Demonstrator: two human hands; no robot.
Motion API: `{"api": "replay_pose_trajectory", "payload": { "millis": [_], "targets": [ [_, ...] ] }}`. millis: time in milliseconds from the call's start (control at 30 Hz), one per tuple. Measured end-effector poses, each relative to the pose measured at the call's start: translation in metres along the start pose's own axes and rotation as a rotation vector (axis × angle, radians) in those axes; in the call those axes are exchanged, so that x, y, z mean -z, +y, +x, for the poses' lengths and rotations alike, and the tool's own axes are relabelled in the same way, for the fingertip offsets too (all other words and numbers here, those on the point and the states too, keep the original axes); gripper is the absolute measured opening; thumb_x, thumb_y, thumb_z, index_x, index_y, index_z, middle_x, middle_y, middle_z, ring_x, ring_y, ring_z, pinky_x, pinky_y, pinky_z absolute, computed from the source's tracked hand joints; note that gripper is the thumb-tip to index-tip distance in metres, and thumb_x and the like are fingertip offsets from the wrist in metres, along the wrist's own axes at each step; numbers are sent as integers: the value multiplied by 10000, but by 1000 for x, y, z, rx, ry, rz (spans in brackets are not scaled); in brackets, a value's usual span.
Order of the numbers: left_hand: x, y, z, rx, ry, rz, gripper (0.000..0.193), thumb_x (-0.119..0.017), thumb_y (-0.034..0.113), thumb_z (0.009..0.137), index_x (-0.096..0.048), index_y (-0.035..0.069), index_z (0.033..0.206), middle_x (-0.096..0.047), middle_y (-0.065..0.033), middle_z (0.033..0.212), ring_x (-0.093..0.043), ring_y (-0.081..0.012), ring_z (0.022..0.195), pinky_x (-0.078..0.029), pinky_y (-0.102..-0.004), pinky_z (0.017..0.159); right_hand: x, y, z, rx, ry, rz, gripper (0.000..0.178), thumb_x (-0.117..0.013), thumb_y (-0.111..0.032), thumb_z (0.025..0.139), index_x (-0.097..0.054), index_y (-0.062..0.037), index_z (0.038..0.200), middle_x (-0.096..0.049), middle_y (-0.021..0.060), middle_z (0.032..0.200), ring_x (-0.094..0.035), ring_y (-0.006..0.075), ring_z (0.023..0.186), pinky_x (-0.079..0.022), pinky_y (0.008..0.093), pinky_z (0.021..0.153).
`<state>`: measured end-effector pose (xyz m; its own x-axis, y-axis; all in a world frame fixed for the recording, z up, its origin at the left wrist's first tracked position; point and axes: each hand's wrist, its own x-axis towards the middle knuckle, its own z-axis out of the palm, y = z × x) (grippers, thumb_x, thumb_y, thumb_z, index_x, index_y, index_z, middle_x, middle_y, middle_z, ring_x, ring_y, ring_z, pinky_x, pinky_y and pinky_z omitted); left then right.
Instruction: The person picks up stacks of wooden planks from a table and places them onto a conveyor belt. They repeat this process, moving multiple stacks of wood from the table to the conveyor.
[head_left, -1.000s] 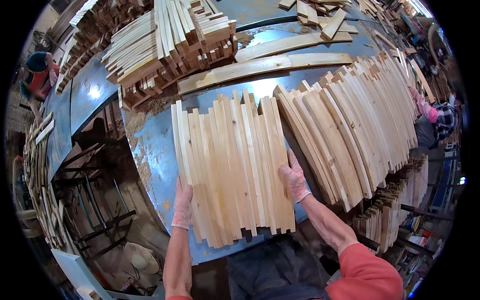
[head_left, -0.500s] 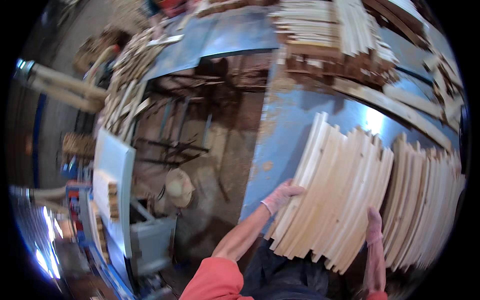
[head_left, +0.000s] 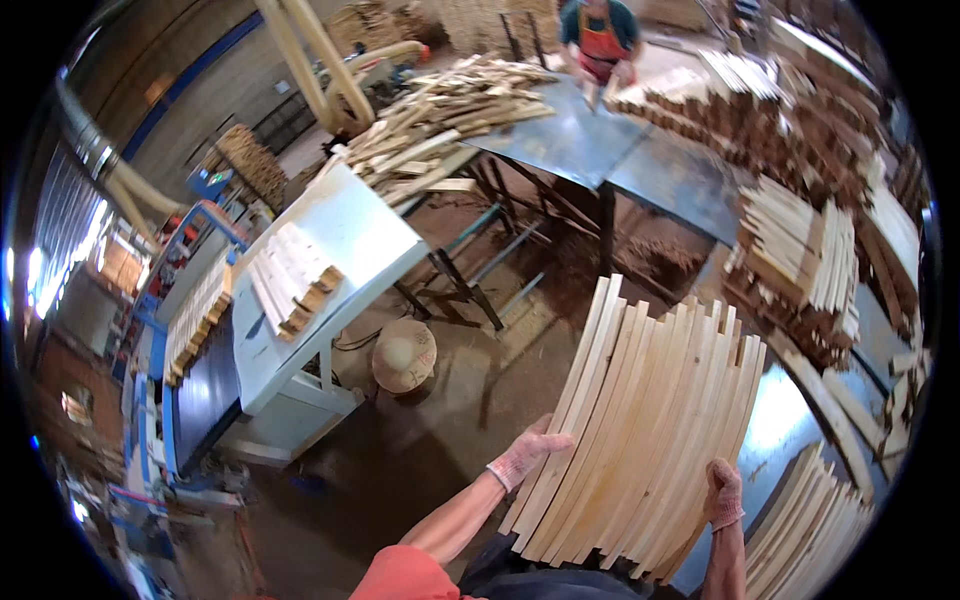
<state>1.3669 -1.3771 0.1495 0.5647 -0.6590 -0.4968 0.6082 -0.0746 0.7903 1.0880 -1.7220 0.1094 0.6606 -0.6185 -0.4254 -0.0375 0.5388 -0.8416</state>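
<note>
A wide row of pale wooden strips [head_left: 640, 430], packed side by side with uneven ends, is held up in front of my body. My left hand [head_left: 530, 452], in a light pinkish work glove, clamps the row's left edge with the thumb on top. On the opposite edge, my gloved right hand [head_left: 723, 493] presses inward with curled fingers. Squeezed between both hands, the strips stay together. To the lower right, a second row of similar strips [head_left: 810, 530] lies on the metal-topped table [head_left: 785, 415], apart from my right hand.
Left of me stands a machine with a pale flat table [head_left: 370, 235] carrying a few wood blocks [head_left: 290, 280]. A round-topped stool [head_left: 404, 356] is on the floor ahead. Beyond are heaped offcuts [head_left: 450, 110], another metal table [head_left: 560, 130] and a person [head_left: 600, 40] in a red apron.
My view has swung left, bringing the machine and the co-worker further into sight. The held strips have moved off the table beside the second row, with both hands still on them.
</note>
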Motion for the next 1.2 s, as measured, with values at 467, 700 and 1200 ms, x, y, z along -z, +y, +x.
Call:
{"api": "replay_pose_trajectory", "payload": {
  "millis": [467, 700, 1200],
  "targets": [
    [318, 94, -270, -487, 541, -312, 620, -830, 281, 748, -696, 51, 1308, -711, 2, 1142, -669, -144, 1071, -538, -347, 985, -522, 11, -40, -47, -788, -200, 493, -728, -208, 866, -630, 1, 1301, -643, 1, 1032, -545, 112, 902, -446, 280, 811],
    [392, 47, -408, -742, 899, -475, 674, -730, 285, 779, -616, -90, 1328, -710, -169, 1219, -715, -318, 1067, -598, -447, 962, -734, 94, -78, -206, -1203, -413, 849, -873, -314, 861, -475, 12, 1537, -643, 154, 1397, -649, 246, 1218, -523, 408, 1097],
    [505, 14, -531, -745, 1226, -723, 814, -665, 408, 863, -470, -16, 1530, -610, -231, 1429, -628, -419, 1267, -548, -555, 1063, -1001, 296, -146, -741, -1551, -426, 503, -767, -162, 923, -547, -74, 1367, -649, 64, 961, -621, 147, 862, -527, 314, 769]
  ]
}}
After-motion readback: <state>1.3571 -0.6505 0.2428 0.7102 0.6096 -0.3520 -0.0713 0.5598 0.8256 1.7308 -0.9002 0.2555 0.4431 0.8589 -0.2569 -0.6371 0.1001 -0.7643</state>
